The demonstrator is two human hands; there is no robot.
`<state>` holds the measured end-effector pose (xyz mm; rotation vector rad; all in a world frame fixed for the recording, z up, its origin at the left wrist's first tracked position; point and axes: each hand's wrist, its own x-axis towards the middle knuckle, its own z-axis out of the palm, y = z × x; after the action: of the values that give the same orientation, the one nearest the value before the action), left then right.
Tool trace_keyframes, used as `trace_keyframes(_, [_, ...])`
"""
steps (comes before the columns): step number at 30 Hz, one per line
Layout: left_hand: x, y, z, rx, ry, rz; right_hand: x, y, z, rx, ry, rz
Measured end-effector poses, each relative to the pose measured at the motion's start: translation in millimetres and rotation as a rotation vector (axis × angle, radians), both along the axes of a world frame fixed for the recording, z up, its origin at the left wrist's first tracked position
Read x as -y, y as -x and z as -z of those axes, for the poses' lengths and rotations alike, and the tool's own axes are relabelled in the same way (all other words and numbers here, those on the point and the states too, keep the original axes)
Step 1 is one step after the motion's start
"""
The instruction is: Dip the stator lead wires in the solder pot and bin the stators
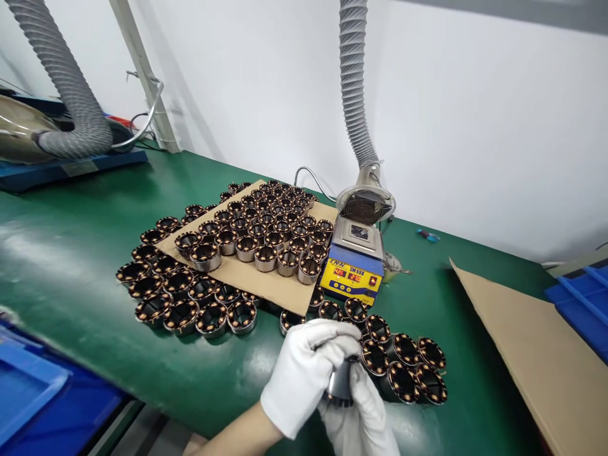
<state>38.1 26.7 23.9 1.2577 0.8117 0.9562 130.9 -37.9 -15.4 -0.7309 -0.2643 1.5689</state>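
Head view: how was the work being held?

"One metal ring (341, 380) was held over the counter (256, 367) between two white-gloved hands. Its upper edge was pinched by the bent fingers of the left hand (304, 370), while its right side was pressed by those of the right hand (365, 405)."

"What could have gone wrong from there?"

"A drop could have been caused by a slack pinch, smooth metal being gripped through cloth. The dark teeth (338, 400) at its lower end could have been chipped if they were set down hard. By a swing to the right, the group of wound rings (405, 365) just beside that hand could have been knocked. Farther back, the loaded cardboard sheet (285, 292) was seen lying over other rings and could have been tipped by a push on its near edge."

"And what was hidden?"

"The held ring's top was mostly covered by the left fingers; probably nothing else was pinched there, but that could not be confirmed. The right wrist was cut off by the lower frame edge. Small lettering on the blue-and-yellow machine (351, 280) could not be read."
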Motion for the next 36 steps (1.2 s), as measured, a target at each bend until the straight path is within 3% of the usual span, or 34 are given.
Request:
trace_keyframes(4, [-9.4,-1.2,0.9,0.301,0.257,-0.272,0.5,0.6,-7.8,-0.055,-0.035,-0.081])
trace_keyframes(6, [-13.7,8.4,7.2,0.323,0.228,-0.372,2.1,-2.4,-12.7,-0.13,-0.037,-0.142])
trace_keyframes(8, [-12.1,21.2,17.2,0.194,0.082,-0.205,3.5,-5.9,-13.6,-0.158,-0.006,-0.167])
trace_keyframes(11, [-1.5,37.5,31.2,-0.155,-0.17,0.237,5.0,-9.9,-8.2,-0.139,0.074,-0.133])
trace_keyframes(13, [3.9,41.5,33.8,-0.276,-0.237,0.319,5.9,-11.0,-4.4,-0.138,0.101,-0.138])
trace_keyframes(15, [4.7,38.5,29.7,-0.191,-0.207,0.314,6.5,-10.4,-3.4,-0.135,0.09,-0.184])
trace_keyframes(17, [1.6,30.2,21.6,-0.042,-0.055,0.236,6.8,-8.2,-5.1,-0.135,0.068,-0.261])
trace_keyframes(20, [-6.4,16.1,9.5,0.127,0.218,-0.021,7.5,-3.3,-9.2,-0.17,0.037,-0.349])
trace_keyframes(22, [-11.5,11.0,4.5,0.253,0.301,-0.171,8.4,-0.9,-11.4,-0.207,0.018,-0.347])
trace_keyframes(24, [-13.6,10.7,1.1,0.39,0.324,-0.266,9.5,-0.2,-12.6,-0.221,0.005,-0.312])
trace_keyframes(25, [-12.7,11.7,-0.3,0.421,0.355,-0.252,9.9,-0.3,-12.5,-0.217,0.006,-0.293])
trace_keyframes(28, [-2.9,15.6,-4.2,0.296,0.414,0.009,10.3,-0.1,-8.9,-0.123,0.023,-0.221])
trace_keyframes(30, [4.2,17.4,-4.6,0.186,0.325,0.081,10.5,1.8,-3.9,0.014,-0.012,-0.12])
trace_keyframes(33, [3.9,20.9,-1.1,0.175,0.24,-0.09,12.2,6.3,5.8,0.313,-0.078,0.119])
trace_keyframes(36, [-4.6,23.6,2.3,0.341,0.289,-0.269,13.2,7.0,19.0,0.734,-0.113,0.434])
